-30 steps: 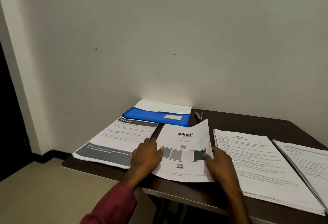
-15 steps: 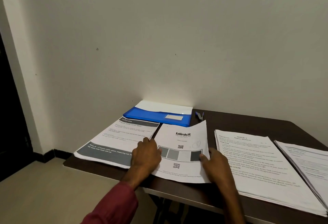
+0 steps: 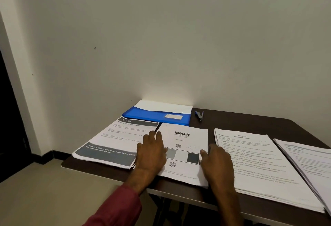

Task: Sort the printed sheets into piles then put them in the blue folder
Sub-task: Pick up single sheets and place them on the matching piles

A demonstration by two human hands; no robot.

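Several piles of printed sheets lie on a dark brown table (image 3: 250, 120). The blinkit pile (image 3: 184, 136) sits in the middle, flat on the table. My left hand (image 3: 152, 152) rests flat on its left edge. My right hand (image 3: 216, 163) touches its right edge with fingers relaxed. A kitchen pile (image 3: 114, 141) lies to the left, a text pile (image 3: 254, 156) to the right, and another pile (image 3: 311, 163) at the far right. The blue folder (image 3: 157, 115) lies behind, against the wall, with white paper showing at its top.
A small blue stapler (image 3: 199, 115) lies right of the folder near the wall. The table's front edge runs just under my wrists, and its left corner ends beside the kitchen pile. The floor and a dark doorway (image 3: 9, 118) are to the left.
The top blinkit sheet, whose far right corner was lifted and curled, now lies flat on its pile. Both hands stay at its sides.
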